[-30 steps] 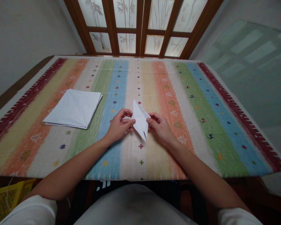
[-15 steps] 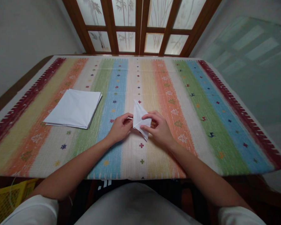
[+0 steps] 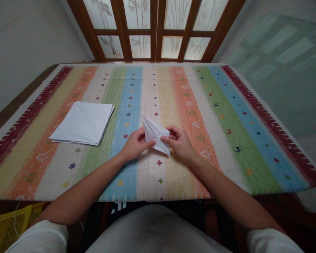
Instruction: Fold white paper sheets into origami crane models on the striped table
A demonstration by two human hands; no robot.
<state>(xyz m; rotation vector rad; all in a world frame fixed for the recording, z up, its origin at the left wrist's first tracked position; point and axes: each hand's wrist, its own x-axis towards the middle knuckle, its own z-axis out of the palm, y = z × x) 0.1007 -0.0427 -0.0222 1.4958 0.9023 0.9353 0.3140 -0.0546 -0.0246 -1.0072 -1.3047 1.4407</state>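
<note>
A small piece of folded white paper (image 3: 153, 130) is held between my two hands, just above the striped tablecloth. It has creased flaps, with one pointed tip at the upper left and another at the lower right. My left hand (image 3: 136, 143) pinches its left side, thumb on top and fingers behind. On the right side, my right hand (image 3: 179, 141) grips the paper between thumb and curled fingers. To the left on the cloth lies a stack of white paper sheets (image 3: 82, 123), its top sheet marked by creases.
The striped tablecloth (image 3: 221, 158) covers the table. A wood-framed glass door (image 3: 156, 33) stands behind its far edge. A glass panel (image 3: 284, 70) leans at the right wall. Below the table at lower left is a yellow plastic basket (image 3: 9, 221).
The folded paper has turned, its upper tip swinging left, and opened out wider. My left thumb has come onto its front face. My right fingers have shifted and curled behind its edge.
</note>
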